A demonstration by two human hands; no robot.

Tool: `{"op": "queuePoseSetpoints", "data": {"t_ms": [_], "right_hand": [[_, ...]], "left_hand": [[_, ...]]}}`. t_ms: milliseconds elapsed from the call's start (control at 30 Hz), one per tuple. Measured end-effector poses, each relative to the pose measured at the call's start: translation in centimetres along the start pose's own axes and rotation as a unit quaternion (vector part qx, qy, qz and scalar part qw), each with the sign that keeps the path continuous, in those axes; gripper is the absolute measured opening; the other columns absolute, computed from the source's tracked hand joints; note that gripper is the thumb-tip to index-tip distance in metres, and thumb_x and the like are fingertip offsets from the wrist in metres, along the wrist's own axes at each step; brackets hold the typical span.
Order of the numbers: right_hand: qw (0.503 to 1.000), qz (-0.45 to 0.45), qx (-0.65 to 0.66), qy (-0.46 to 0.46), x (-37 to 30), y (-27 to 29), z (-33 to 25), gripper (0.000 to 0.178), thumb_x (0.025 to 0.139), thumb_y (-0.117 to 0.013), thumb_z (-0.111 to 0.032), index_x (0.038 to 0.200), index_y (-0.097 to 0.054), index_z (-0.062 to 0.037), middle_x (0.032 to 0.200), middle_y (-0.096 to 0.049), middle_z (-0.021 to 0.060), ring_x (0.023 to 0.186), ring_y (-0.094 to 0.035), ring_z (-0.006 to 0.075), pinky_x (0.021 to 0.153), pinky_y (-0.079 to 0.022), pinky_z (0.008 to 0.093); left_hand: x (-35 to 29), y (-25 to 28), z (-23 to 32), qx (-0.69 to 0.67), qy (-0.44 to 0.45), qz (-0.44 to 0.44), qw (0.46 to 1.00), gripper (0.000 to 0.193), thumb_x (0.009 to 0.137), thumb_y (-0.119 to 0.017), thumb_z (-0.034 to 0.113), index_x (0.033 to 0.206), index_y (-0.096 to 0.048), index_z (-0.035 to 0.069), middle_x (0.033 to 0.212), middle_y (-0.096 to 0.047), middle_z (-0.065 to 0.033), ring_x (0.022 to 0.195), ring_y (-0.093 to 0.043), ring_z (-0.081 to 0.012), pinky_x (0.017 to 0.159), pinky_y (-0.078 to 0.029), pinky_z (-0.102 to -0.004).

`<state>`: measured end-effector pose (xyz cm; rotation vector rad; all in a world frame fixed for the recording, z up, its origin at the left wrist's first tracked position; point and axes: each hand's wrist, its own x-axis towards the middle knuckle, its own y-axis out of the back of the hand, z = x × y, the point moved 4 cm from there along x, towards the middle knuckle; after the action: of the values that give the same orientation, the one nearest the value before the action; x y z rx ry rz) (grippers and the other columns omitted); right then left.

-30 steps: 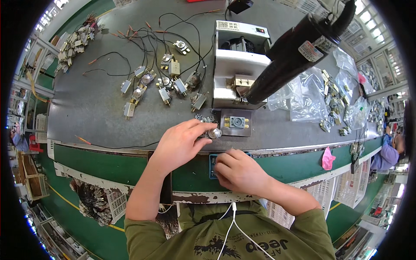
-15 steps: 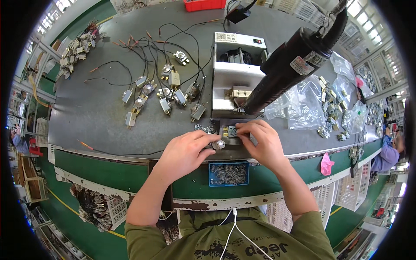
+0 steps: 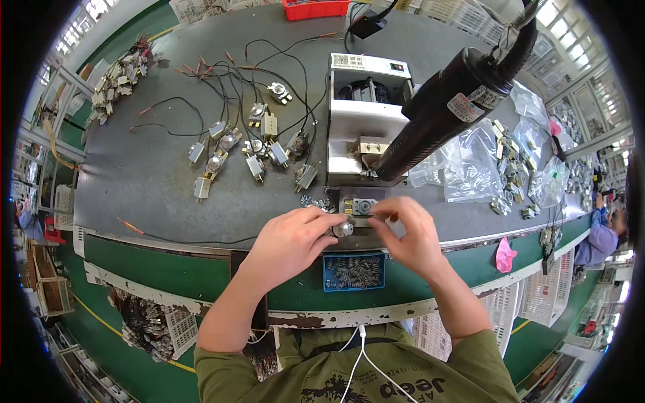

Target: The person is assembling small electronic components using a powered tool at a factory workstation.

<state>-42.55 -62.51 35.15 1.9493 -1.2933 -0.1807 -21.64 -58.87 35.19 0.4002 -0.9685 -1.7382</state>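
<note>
My left hand (image 3: 290, 238) is closed, thumb and fingertips pinching a small part with a round, clear or silvery cap (image 3: 343, 230). Just right of it, a metal fixture block (image 3: 347, 199) at the table's front holds a grey switch-like part (image 3: 363, 207) with a dark round centre and brass terminals on its left. My right hand (image 3: 411, 232) is beside this part, its thumb and forefinger drawn together at the right edge. Whatever lies between those fingertips is too small to make out. Loose small screws (image 3: 316, 201) lie left of the fixture.
Behind the fixture stands a metal screw-feeding machine (image 3: 368, 111), and a black powered screwdriver (image 3: 443, 111) slants down to it. Wired metal parts (image 3: 254, 166) lie to the left, plastic bags (image 3: 470, 164) to the right. A blue tray (image 3: 354, 272) of small metal pieces sits in front.
My right hand has drawn back a little to the right, uncovering the part in the fixture. My left hand keeps the round-capped part almost where it was.
</note>
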Motion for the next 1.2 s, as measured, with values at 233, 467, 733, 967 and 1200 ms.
{"op": "queuePoseSetpoints", "data": {"t_ms": [233,467,733,967,1200], "right_hand": [[0.973,-0.073,0.195,-0.095,-1.5,-2.0,-0.8,0.051,0.087,-0.076,-0.002,0.133,-0.058,-0.0064,0.094,-0.068,0.0053,0.084,-0.065,0.0115,0.079,-0.054,0.0286],[0.946,-0.078,0.277,-0.152,-1.9,-2.3,0.2,0.049,0.089,-0.074,-0.005,0.135,-0.056,-0.0095,0.093,-0.069,0.0085,0.082,-0.067,0.0147,0.079,-0.055,0.0309],[0.997,-0.005,0.077,-0.029,-0.4,1.3,-0.7,0.054,0.089,-0.072,0.001,0.138,-0.05,-0.0019,0.108,-0.066,0.0079,0.092,-0.062,0.0126,0.082,-0.052,0.0278],[0.919,0.249,0.265,0.153,8.5,5.1,-4.1,0.084,0.081,-0.079,0.0,0.149,-0.03,-0.002,0.128,-0.058,0.0136,0.107,-0.062,0.0183,0.089,-0.051,0.0305],[0.914,0.202,0.324,0.14,8.7,5.8,-5.6,0.085,0.079,-0.07,0.011,0.15,-0.025,-0.0003,0.11,-0.066,0.0169,0.084,-0.066,0.013,0.071,-0.054,0.0257]], "left_hand": [[0.6,0.1,1.8,-0.017,-0.023,-0.001,1.0,0.037,0.081,-0.077,0.015,0.116,-0.069,0.011,0.099,-0.066,-0.0056,0.088,-0.066,-0.0264,0.077,-0.055,-0.0368],[1.1,0.2,2.5,-0.024,-0.04,0.011,0.999,0.037,0.08,-0.078,0.015,0.116,-0.069,0.011,0.098,-0.065,-0.0056,0.086,-0.066,-0.026,0.075,-0.055,-0.0367],[1.6,0.1,1.2,-0.019,-0.019,0.003,1.0,0.036,0.082,-0.077,0.016,0.117,-0.069,0.01,0.096,-0.065,-0.0073,0.083,-0.066,-0.0265,0.074,-0.054,-0.0371],[4.1,-0.8,0.4,-0.035,0.015,0.005,0.999,0.029,0.087,-0.074,0.014,0.115,-0.069,0.012,0.099,-0.065,-0.0088,0.085,-0.066,-0.0291,0.075,-0.054,-0.0386],[5.0,-2.6,0.4,0.034,0.025,-0.048,0.998,0.029,0.092,-0.069,0.023,0.119,-0.067,0.013,0.112,-0.064,-0.0064,0.094,-0.067,-0.0296,0.081,-0.055,-0.0405]]}}
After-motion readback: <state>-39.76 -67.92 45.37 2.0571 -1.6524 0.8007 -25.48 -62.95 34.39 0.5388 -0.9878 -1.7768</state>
